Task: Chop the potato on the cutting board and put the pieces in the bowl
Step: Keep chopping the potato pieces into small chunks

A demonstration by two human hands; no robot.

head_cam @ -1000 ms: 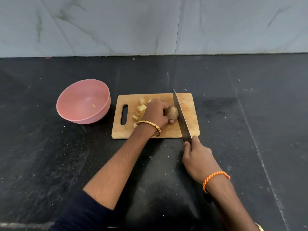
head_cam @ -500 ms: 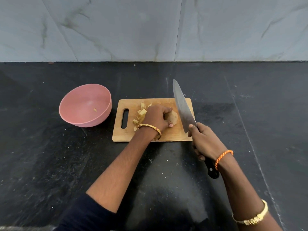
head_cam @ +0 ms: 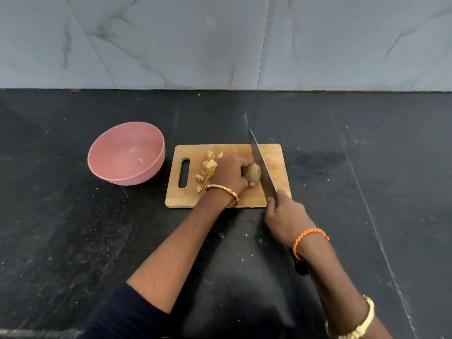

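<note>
A wooden cutting board [head_cam: 276, 162] with a handle slot lies on the black counter. My left hand [head_cam: 231, 173] grips the brown potato [head_cam: 254, 173] on the board, fingers curled over it. My right hand [head_cam: 285, 215] holds the handle of a large knife [head_cam: 261, 165]; the blade runs along the potato's right side, its tip pointing away from me. Several cut potato pieces [head_cam: 209, 167] lie in a heap on the board, left of my left hand. The pink bowl [head_cam: 122, 178] stands left of the board with one small piece [head_cam: 140, 160] inside.
The black stone counter [head_cam: 73, 241] stretches wide on all sides, dusted with small white specks. A grey marble wall [head_cam: 220, 42] rises at the back.
The knife, lifted and tilted half a second ago, has come down against the potato's right side. My left hand has kept its grip on the potato.
</note>
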